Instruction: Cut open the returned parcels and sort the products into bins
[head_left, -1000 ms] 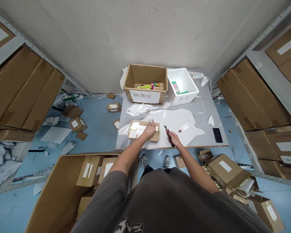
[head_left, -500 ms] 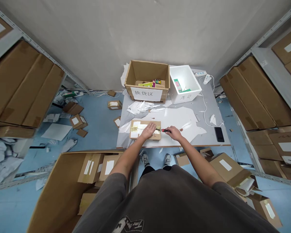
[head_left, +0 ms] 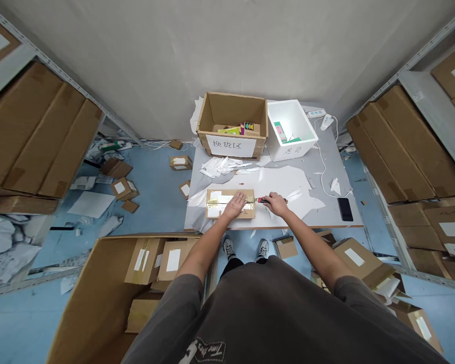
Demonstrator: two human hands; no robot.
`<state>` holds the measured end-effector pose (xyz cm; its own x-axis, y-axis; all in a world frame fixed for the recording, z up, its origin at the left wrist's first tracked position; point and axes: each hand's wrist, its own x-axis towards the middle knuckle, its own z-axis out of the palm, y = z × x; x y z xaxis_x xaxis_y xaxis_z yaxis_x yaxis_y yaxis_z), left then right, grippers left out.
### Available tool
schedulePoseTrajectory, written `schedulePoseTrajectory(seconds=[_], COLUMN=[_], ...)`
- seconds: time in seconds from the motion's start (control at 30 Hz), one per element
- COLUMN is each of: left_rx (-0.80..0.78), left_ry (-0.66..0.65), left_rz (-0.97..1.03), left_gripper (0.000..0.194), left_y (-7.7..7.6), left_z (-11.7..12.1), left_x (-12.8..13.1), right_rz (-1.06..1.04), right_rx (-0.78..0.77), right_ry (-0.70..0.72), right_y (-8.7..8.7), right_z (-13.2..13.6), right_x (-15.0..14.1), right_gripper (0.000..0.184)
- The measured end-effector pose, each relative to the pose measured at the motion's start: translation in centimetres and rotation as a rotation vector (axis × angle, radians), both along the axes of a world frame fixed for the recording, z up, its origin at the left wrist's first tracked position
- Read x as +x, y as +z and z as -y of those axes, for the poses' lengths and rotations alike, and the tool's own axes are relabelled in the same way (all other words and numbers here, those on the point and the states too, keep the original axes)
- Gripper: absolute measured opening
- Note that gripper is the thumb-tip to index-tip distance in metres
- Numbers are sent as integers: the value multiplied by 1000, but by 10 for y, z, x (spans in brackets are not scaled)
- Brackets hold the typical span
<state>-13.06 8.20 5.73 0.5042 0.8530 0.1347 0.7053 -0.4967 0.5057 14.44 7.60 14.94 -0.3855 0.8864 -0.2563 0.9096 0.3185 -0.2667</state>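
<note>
Taped cardboard box (head_left: 220, 200): left half of the desk (head_left: 320, 218), by its front edge, long axis parallel to that edge.
Left hand (head_left: 235, 205): the nearer one, spread flat on the box top right of centre, grasping nothing.
Right hand (head_left: 276, 203): wrapped around a red-and-black utility knife (head_left: 264, 200), just beyond the box's right end.
Blade: points left along the long axis; contact too small to tell.

Cardboard box (head_left: 233, 108), table's (head_left: 326, 217) back edge: "换货区" in black on the white front sheet (head_left: 231, 146)
White foam box (head_left: 299, 150), just beside it: handwriting, too blurred to read
Dark shirt (head_left: 273, 313): "Time", rest unclear
Taped parcel (head_left: 214, 205), near front edge: marks too small to read
</note>
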Motion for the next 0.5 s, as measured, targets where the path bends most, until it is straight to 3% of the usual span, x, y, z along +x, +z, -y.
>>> schedulePoseTrajectory(seconds=[0.17, 0.23, 0.37, 0.5], left_rx=[4, 21, 60, 73], left_ry=[32, 58, 96, 124], left_rz=[23, 32, 52, 61], left_gripper=[43, 42, 43, 43], left_y=[2, 3, 7, 10], left_z=[-1, -1, 2, 8], left_x=[-2, -2, -1, -2], right_rz=[-243, -487, -1037, -1263], right_rx=[-79, -125, -263, -251], right_ry=[-147, -323, -761, -1008], right_y=[-3, -7, -16, -29], right_z=[10, 24, 54, 68], right_x=[29, 49, 82, 99], right_gripper=[29, 31, 54, 64])
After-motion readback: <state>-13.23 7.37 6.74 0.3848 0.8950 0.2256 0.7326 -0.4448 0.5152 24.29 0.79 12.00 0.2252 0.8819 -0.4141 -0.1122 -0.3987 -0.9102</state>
